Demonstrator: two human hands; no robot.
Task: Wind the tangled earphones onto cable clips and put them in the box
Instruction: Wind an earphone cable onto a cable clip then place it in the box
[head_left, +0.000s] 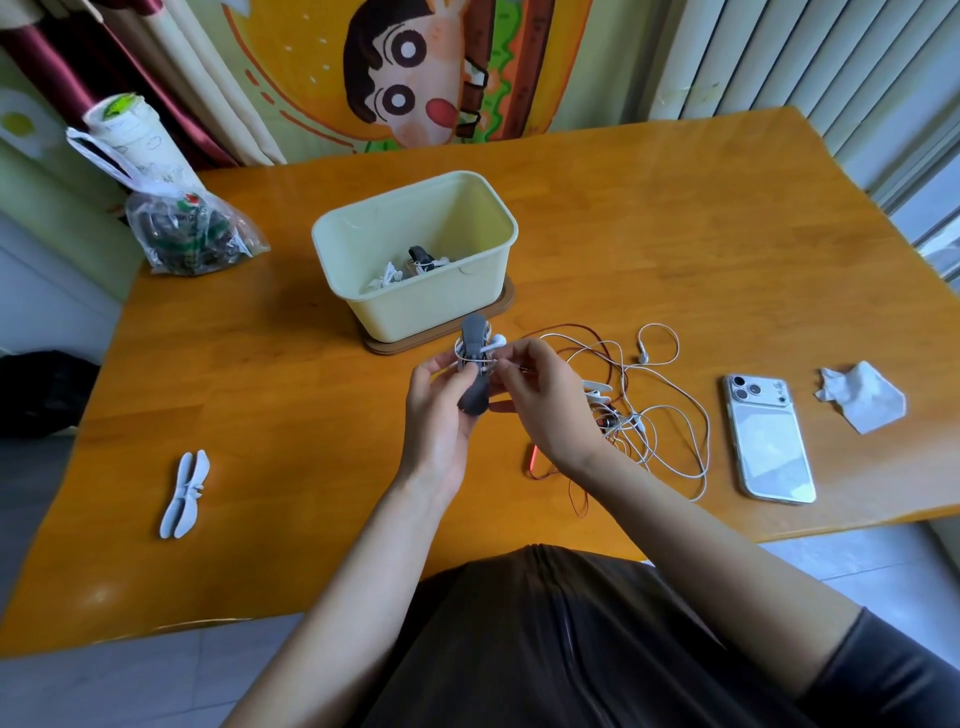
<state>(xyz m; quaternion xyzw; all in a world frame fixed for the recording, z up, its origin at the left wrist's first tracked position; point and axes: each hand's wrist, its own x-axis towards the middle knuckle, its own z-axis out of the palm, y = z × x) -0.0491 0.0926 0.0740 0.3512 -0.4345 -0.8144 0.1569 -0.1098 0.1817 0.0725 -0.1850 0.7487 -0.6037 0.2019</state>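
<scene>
My left hand (441, 410) grips a dark grey cable clip (475, 384) upright in front of the box, with white earphone cable wound round its middle and an earbud (497, 340) sticking out. My right hand (540, 395) pinches the white cable right beside the clip. A pale green box (483, 291) on a brown lid stands behind, holding wound earphones (410, 267). To the right lies a tangle of white and red earphone cables (649, 415) with a white clip (597, 389) in it. A light blue clip (186, 493) lies flat at the left.
A white phone (769, 441) lies face down right of the tangle, a crumpled tissue (862, 397) beyond it. A plastic bag with dark items (192, 239) and a white cup (130, 130) sit at the table's far left corner.
</scene>
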